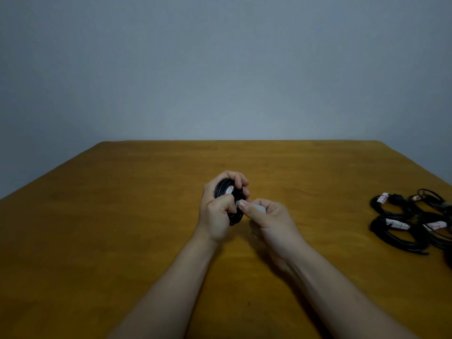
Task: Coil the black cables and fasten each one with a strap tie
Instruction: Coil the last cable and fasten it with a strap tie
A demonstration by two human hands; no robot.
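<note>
Left hand (217, 209) clasps a black coil (222, 189) over mid-table (122, 216). Right hand (269, 217) pinches its pale tie (259, 208), and the fastening looks unfinished. At far right, several tied coils (396, 231) lie finished.

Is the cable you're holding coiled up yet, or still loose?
Coiled. The cable sits as stacked loops in the left hand; the right hand pinches a pale strap at it. Fastened: cannot tell.
</note>
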